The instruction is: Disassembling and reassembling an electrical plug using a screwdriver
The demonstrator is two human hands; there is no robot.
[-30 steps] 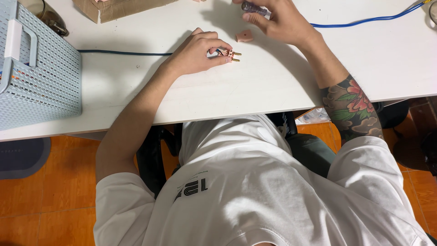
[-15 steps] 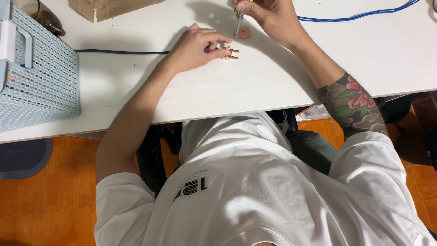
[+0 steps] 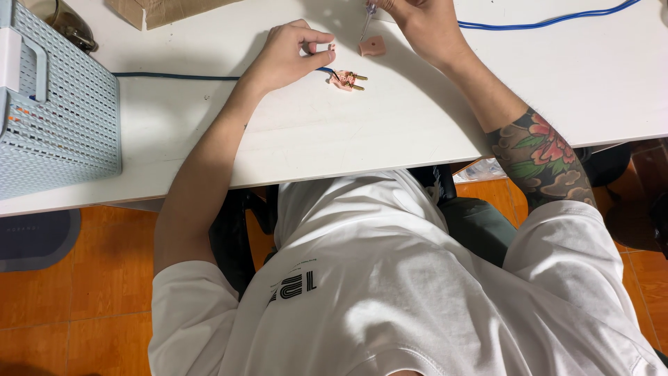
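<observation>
An opened pink plug half (image 3: 346,79) with brass prongs lies on the white table (image 3: 390,125). A dark cable (image 3: 174,76) runs from the left into it. My left hand (image 3: 289,56) rests just left of the plug and pinches the cable's end between thumb and forefinger. The pink plug cover (image 3: 371,46) lies apart, a little farther back. My right hand (image 3: 417,21) is at the top edge. It grips a thin screwdriver (image 3: 367,17), whose tip points down beside the cover.
A pale blue perforated basket (image 3: 56,118) stands at the table's left end. A cardboard piece (image 3: 167,10) and a brownish glass object (image 3: 66,24) sit at the back left. A blue cable (image 3: 543,21) crosses the back right. The floor below is orange.
My left hand has drawn back off the plug, which now lies uncovered. My right hand has turned the screwdriver so that its tip points down near the cover.
</observation>
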